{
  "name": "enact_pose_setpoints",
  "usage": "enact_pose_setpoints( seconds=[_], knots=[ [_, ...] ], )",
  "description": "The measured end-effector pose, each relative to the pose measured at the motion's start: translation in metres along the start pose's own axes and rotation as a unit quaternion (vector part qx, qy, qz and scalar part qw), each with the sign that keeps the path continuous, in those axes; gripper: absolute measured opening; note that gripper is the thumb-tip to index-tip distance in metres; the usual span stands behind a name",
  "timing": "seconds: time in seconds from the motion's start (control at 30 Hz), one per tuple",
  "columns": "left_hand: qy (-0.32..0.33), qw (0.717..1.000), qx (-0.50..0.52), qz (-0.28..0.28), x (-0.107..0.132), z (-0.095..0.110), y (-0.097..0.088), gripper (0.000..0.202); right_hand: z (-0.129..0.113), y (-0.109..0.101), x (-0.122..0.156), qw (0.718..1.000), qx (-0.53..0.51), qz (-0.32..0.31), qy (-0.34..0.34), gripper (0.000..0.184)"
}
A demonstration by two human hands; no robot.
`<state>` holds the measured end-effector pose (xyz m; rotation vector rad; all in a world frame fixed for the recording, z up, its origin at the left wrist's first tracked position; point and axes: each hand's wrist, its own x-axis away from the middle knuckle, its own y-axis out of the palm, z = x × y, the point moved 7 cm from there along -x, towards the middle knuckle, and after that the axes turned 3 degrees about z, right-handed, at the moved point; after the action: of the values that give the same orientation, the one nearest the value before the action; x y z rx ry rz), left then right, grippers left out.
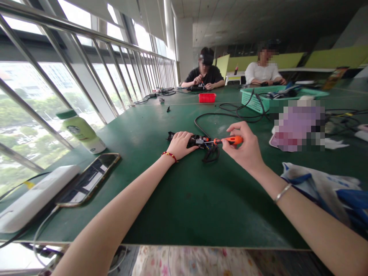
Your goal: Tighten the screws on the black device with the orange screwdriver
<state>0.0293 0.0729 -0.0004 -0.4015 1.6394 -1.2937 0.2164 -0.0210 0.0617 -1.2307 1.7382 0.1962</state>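
1. One wide green worktop (184,207) carries everything here and runs far back to where two other people sit, each with their own hands busy on small parts.
2. A green plastic basket (253,100) stands well beyond the hands on the right, and a small red tray (207,98) sits near it toward the middle.
3. A white power bank (34,199) and a phone (89,179) lie side by side at the near left edge, with a pale green bottle (82,132) lying tilted just behind them.
4. A folded blue-and-white cloth (324,188) lies just beside the right forearm.
5. The black device (192,140), with coloured wires showing and a black cable (218,115) looping off behind it, lies flat at the middle of the worktop.
6. The left hand (180,145) presses down on the device, its grip closed over the top of the body.
7. The right hand (244,147) has its grip pinched on the orange screwdriver (230,140), whose tip meets the device's wired end.
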Motion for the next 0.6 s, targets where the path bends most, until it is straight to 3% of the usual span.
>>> enact_pose_setpoints(
  seconds=[0.13, 0.27, 0.37, 0.5, 0.6],
  knots=[
    [0.002, 1.000, 0.002, 0.003, 0.0002, 0.0001, -0.0007, 0.048, -0.0026, -0.0025, 0.0008, 0.999, 0.000, 0.026, -0.034, 0.031],
    [0.002, 1.000, 0.002, 0.001, 0.0004, 0.0005, -0.0007, 0.048, -0.0045, 0.0003, 0.0008, 0.999, 0.044, -0.004, -0.021, 0.015],
    [0.003, 1.000, 0.002, 0.004, 0.0005, 0.0005, -0.0008, 0.047, -0.0057, -0.0009, 0.0009, 0.998, 0.054, 0.005, -0.026, 0.015],
    [0.006, 1.000, 0.003, 0.008, 0.0006, 0.0006, -0.0010, 0.047, -0.0070, -0.0027, 0.0018, 0.997, 0.034, 0.030, -0.069, 0.032],
    [0.005, 1.000, -0.003, 0.006, 0.0006, 0.0004, -0.0004, 0.047, -0.0073, -0.0016, 0.0018, 0.997, 0.038, 0.022, -0.069, 0.028]
  ],
)
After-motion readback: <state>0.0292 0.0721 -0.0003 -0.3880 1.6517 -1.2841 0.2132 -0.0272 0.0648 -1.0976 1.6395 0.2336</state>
